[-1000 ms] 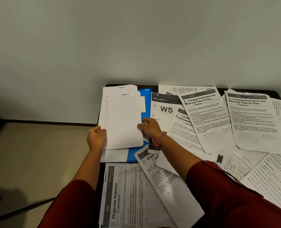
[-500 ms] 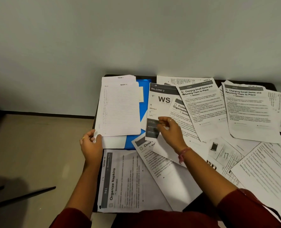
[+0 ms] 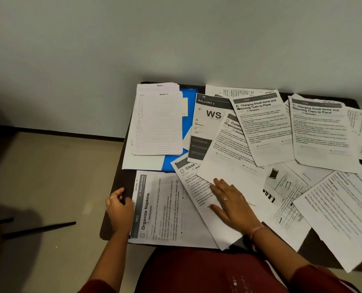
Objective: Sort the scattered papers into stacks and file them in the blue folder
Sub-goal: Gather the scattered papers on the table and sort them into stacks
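A stack of lined sheets (image 3: 158, 123) lies on the blue folder (image 3: 189, 123) at the table's far left. Printed papers are scattered over the rest of the table: a "BALCONY 2 WS" sheet (image 3: 205, 115), a "Curtain Organization" sheet (image 3: 228, 149), a "Close" sheet (image 3: 203, 199), an "Organize Napkins" sheet (image 3: 165, 210). My left hand (image 3: 118, 210) rests loosely curled at the left edge of the "Organize Napkins" sheet, holding nothing. My right hand (image 3: 233, 201) lies flat with fingers spread on the "Close" sheet and the lower edge of the "Curtain Organization" sheet.
Two "Charging Small Items" sheets (image 3: 260, 123) (image 3: 319, 132) and several more pages (image 3: 334, 208) cover the right half of the dark table (image 3: 112, 227). The wall stands right behind it. A black rod (image 3: 38, 229) lies on the beige floor to the left.
My left hand let go of the lined stack, which now lies on the folder, and dropped to the near left. My right hand came back from the "BALCONY 2" sheet and flattened on the near papers.
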### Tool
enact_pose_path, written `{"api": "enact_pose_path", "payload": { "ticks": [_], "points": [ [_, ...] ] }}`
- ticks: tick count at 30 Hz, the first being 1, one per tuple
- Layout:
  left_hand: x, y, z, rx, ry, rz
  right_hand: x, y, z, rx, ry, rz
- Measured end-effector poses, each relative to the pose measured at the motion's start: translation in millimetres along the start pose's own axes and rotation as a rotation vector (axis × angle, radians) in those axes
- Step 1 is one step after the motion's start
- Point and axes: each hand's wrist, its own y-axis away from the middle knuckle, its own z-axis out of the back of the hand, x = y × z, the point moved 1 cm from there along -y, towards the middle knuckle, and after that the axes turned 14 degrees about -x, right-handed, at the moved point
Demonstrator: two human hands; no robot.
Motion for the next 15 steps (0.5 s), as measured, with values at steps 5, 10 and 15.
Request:
{"api": "enact_pose_path", "payload": {
  "ticks": [5,10,15],
  "points": [
    [9,-4,1,-0.046,0.1,0.143,-7,6,-11,0.056,0.054,0.017],
    [6,-5,-1,-0.061,0.116,0.169,-4,6,-11,0.053,0.077,0.009],
    [-5,9,-10,-0.07,0.117,-0.049,-4,7,-12,0.054,0.061,0.002]
  ]
}}
